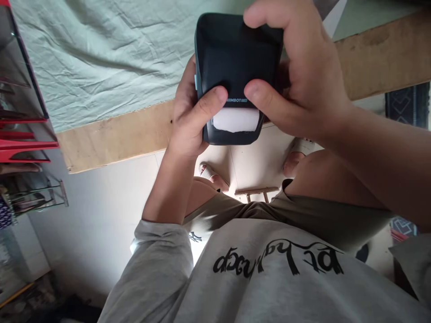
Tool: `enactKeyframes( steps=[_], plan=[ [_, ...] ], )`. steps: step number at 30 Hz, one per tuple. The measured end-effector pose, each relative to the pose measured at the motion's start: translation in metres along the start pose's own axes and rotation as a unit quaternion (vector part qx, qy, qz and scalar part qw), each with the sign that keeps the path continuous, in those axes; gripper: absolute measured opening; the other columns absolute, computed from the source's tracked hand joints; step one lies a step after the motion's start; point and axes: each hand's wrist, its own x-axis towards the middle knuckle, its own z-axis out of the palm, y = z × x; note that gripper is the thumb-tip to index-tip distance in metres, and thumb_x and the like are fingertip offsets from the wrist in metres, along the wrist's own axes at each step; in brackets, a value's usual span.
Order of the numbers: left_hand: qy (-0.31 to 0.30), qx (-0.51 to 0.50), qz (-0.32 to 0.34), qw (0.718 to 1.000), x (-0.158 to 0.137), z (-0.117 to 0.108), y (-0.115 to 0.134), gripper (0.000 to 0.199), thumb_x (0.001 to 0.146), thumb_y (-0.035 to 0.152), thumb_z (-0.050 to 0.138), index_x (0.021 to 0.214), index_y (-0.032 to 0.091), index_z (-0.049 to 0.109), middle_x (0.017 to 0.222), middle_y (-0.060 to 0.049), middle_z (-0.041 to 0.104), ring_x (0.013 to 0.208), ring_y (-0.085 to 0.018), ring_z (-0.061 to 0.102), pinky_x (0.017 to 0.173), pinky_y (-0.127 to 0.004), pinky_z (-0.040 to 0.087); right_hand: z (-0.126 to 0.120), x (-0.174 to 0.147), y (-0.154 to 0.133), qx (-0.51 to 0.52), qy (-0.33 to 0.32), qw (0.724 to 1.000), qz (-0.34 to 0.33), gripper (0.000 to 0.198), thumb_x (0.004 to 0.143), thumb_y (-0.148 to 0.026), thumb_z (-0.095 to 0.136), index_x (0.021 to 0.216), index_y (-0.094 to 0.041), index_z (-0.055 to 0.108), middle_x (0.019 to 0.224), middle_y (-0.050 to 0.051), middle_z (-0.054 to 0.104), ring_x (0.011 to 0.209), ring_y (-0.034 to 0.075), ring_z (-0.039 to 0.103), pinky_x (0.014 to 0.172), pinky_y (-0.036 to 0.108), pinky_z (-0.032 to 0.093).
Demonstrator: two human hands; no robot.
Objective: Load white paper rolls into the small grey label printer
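A light grey cloth shirt with black lettering [279,260] fills the near part of the view, its left sleeve ending near the elbow. From it the left forearm runs up and slightly inward, while the right forearm comes in from the right edge, slanting up toward the middle.

Both hands meet on a black, rounded-cornered plastic device [235,58], held up in front of the body, above the lap. The left hand [190,121] grips its left side: the thumb lies slantwise across the lower front, its tip beside the pale "NIIMBOT" lettering, partly covered, and the other fingers wrap behind, mostly hidden. The right hand [303,76] spans the right side in a wide, curved hold, the index finger bent over the upper corner and the thumb pointing inward, its tip close to the lettering. Its remaining fingers are mostly out of sight. A white paper strip with a ragged edge [235,120] shows just below the lettering, between the two thumbs.

Below the hands are olive-green cloth shorts [330,215] and bare thighs. Beyond the device lies a wrinkled pale green cloth [111,58], bordered by a light brown wooden board [124,137]. Farther down, feet in pale sandals [209,172] rest on a pale tiled floor [101,202].
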Motion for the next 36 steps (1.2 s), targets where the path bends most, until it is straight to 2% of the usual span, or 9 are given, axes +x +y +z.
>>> enactKeyframes(
  steps=[5, 11, 15, 20, 23, 25, 30, 32, 36],
  plan=[
    [-0.036, 0.02, -0.005, 0.999, 0.003, -0.005, -0.001, 0.028, 0.07, 0.027, 0.038, 0.097, 0.025, 0.035, 0.097, 0.0, 0.049, 0.112, -0.016, 0.03, 0.085, -0.025, 0.038, 0.0, 0.001, 0.006, -0.011, -0.01, 1.0, -0.027, 0.055, 0.074, -0.046, 0.029, 0.12, -0.016, 0.025, 0.119, -0.002, 0.026, 0.115, -0.005, 0.029, 0.107, 0.007, 0.03],
    [-0.101, -0.021, 0.026, 0.994, 0.009, -0.013, -0.001, 0.054, 0.068, 0.035, 0.043, 0.116, 0.024, 0.021, 0.109, 0.001, 0.04, 0.118, -0.016, 0.019, 0.097, -0.031, 0.026, -0.004, 0.001, 0.01, 0.011, 0.008, 0.999, -0.044, 0.056, 0.07, -0.05, 0.031, 0.115, -0.016, 0.025, 0.116, 0.001, 0.026, 0.113, -0.004, 0.031, 0.104, 0.01, 0.032],
    [-0.101, 0.04, 0.038, 0.993, 0.01, -0.011, 0.001, 0.049, 0.073, 0.029, 0.03, 0.118, 0.022, 0.012, 0.104, 0.003, 0.041, 0.117, -0.015, 0.018, 0.092, -0.032, 0.028, -0.007, -0.001, 0.011, 0.023, -0.007, 0.999, -0.022, 0.055, 0.071, -0.051, 0.031, 0.115, -0.018, 0.025, 0.118, 0.0, 0.026, 0.113, -0.005, 0.031, 0.106, 0.01, 0.031],
    [-0.061, 0.149, -0.038, 0.986, 0.007, -0.008, 0.002, 0.034, 0.073, 0.027, 0.026, 0.106, 0.022, 0.034, 0.101, 0.002, 0.046, 0.106, -0.013, 0.039, 0.077, -0.02, 0.043, -0.004, -0.002, 0.011, 0.036, -0.031, 0.999, 0.003, 0.056, 0.071, -0.05, 0.031, 0.117, -0.019, 0.024, 0.117, -0.001, 0.026, 0.113, -0.006, 0.03, 0.107, 0.01, 0.032],
    [-0.04, 0.171, -0.001, 0.984, 0.006, -0.004, 0.001, 0.037, 0.074, 0.025, 0.019, 0.108, 0.018, 0.031, 0.098, 0.003, 0.046, 0.105, -0.014, 0.04, 0.078, -0.025, 0.041, -0.003, -0.002, 0.01, 0.032, -0.037, 0.999, 0.008, 0.057, 0.071, -0.05, 0.031, 0.118, -0.019, 0.024, 0.119, -0.001, 0.025, 0.114, -0.005, 0.03, 0.108, 0.011, 0.032],
    [-0.019, 0.133, 0.005, 0.991, 0.004, 0.001, 0.003, 0.038, 0.075, 0.026, 0.015, 0.107, 0.018, 0.033, 0.097, 0.002, 0.047, 0.107, -0.013, 0.038, 0.081, -0.026, 0.039, -0.004, -0.001, 0.009, 0.029, -0.038, 0.999, 0.011, 0.056, 0.071, -0.05, 0.031, 0.118, -0.02, 0.024, 0.119, -0.002, 0.025, 0.114, -0.005, 0.03, 0.108, 0.011, 0.032],
    [-0.028, -0.044, -0.088, 0.995, 0.004, 0.005, 0.008, 0.042, 0.078, 0.033, 0.012, 0.094, 0.013, 0.045, 0.096, -0.001, 0.05, 0.111, -0.013, 0.033, 0.094, -0.027, 0.034, -0.005, -0.002, 0.009, 0.032, -0.03, 0.999, 0.015, 0.057, 0.071, -0.052, 0.028, 0.118, -0.019, 0.024, 0.118, 0.0, 0.026, 0.113, -0.003, 0.031, 0.106, 0.014, 0.034],
    [-0.038, -0.053, -0.112, 0.992, 0.006, -0.002, 0.007, 0.04, 0.078, 0.032, 0.014, 0.091, 0.014, 0.047, 0.099, -0.001, 0.05, 0.113, -0.012, 0.03, 0.096, -0.024, 0.031, -0.004, -0.002, 0.009, 0.033, -0.028, 0.999, 0.012, 0.057, 0.071, -0.052, 0.029, 0.118, -0.019, 0.024, 0.118, 0.0, 0.027, 0.113, -0.002, 0.032, 0.106, 0.014, 0.034],
    [-0.029, -0.039, -0.075, 0.996, 0.009, -0.011, 0.004, 0.034, 0.078, 0.028, 0.016, 0.09, 0.019, 0.046, 0.107, 0.006, 0.043, 0.116, -0.011, 0.025, 0.096, -0.018, 0.03, -0.001, -0.002, 0.01, 0.052, -0.031, 0.998, -0.001, 0.06, 0.071, -0.053, 0.029, 0.119, -0.018, 0.023, 0.116, 0.002, 0.027, 0.113, -0.001, 0.032, 0.108, 0.016, 0.033]
  ],
)
